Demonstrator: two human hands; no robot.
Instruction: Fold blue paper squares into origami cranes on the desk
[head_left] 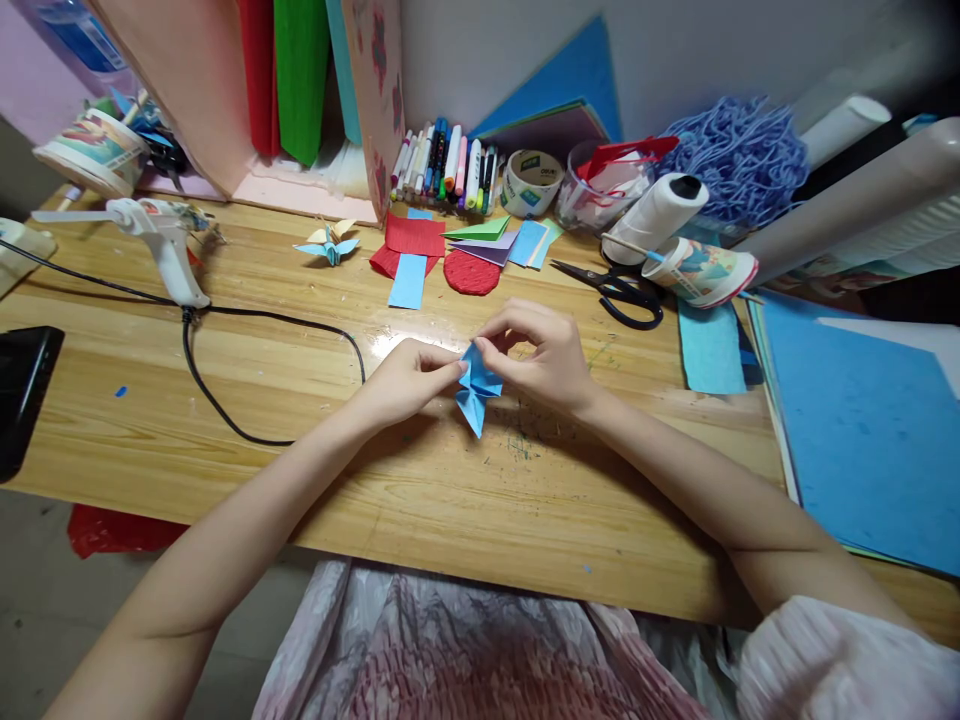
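A small folded blue paper (474, 398) with pointed flaps is held just above the wooden table, near its middle. My left hand (409, 380) pinches its left side between thumb and fingers. On the upper right edge, the thumb and index finger of my right hand (536, 355) grip the same paper. Behind my hands lie a red crepe paper disc (472, 272), a blue paper strip (407, 281) on red paper pieces and folded green and purple sheets. A blue and cream folded paper figure (328, 243) stands further left.
A glue gun (161, 245) with a black cable (262, 440) occupies the left. Black scissors (615, 292), a tipped paper cup (701, 270) and blue sheets (862, 430) are on the right. Markers (446, 165) and tape (532, 183) line the back.
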